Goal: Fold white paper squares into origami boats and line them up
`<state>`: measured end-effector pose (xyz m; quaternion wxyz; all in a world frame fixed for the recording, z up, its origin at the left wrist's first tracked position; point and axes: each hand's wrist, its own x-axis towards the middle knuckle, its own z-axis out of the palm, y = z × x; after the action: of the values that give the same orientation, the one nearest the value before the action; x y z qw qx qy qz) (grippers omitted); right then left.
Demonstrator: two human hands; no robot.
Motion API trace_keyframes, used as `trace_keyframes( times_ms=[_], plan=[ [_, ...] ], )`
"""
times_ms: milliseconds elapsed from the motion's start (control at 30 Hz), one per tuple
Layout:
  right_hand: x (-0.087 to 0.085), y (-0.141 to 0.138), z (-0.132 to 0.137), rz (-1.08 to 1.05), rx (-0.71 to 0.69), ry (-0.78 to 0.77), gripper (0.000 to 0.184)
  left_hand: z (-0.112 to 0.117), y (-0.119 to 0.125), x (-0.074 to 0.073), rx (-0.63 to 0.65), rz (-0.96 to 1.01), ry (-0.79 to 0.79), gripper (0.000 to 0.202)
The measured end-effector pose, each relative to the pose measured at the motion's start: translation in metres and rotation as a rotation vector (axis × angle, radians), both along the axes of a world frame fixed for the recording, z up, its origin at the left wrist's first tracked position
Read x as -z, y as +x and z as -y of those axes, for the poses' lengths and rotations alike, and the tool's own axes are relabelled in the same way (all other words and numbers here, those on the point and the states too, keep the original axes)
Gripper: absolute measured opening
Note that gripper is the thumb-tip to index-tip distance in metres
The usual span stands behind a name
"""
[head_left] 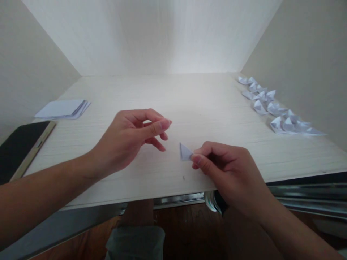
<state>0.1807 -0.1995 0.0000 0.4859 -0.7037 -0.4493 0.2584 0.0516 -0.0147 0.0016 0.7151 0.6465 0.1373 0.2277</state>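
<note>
Right hand (225,169) pinches a small paper triangle (185,152) between thumb and finger, low over the table (173,97). Left hand (130,139) waits just left of the triangle, fingers loosely curled, holding nothing. Far right of the triangle lie paper boats (273,108); far left, flat sheets (63,109). I think a fold is half done. The next fold needs both hands and a soft grip.

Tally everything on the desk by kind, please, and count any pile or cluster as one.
1 folded paper triangle, pinched in the right hand
1 stack of paper sheets
1 row of folded paper pieces, overlapping too much to count singly
1 dark flat device
Total: 4
</note>
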Motion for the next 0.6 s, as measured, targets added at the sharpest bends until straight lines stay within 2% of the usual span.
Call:
trace_keyframes(
  times_ms=[67, 133, 233, 300, 400, 600],
  plan=[
    [0.000, -0.001, -0.004, -0.230, -0.008, 0.017, 0.024, 0.004, 0.001, 0.001, 0.154, 0.003, -0.104, 0.009],
    [0.002, -0.003, -0.009, -0.493, -0.037, 0.066, 0.023, 0.008, 0.002, 0.001, 0.344, 0.016, -0.194, 0.018],
    [0.007, -0.007, -0.018, -0.793, -0.072, 0.114, 0.024, 0.010, 0.002, 0.001, 0.464, 0.045, -0.202, 0.018],
    [0.009, -0.009, -0.023, -0.862, -0.088, 0.130, 0.026, 0.008, 0.002, 0.001, 0.444, 0.065, -0.158, 0.015],
    [0.010, -0.012, -0.031, -0.840, -0.082, 0.155, 0.026, 0.004, 0.001, 0.002, 0.379, 0.087, -0.076, 0.017],
    [0.012, -0.009, -0.044, -0.714, 0.095, 0.222, 0.026, -0.004, 0.002, 0.010, 0.215, 0.072, 0.042, 0.019]
  ],
)
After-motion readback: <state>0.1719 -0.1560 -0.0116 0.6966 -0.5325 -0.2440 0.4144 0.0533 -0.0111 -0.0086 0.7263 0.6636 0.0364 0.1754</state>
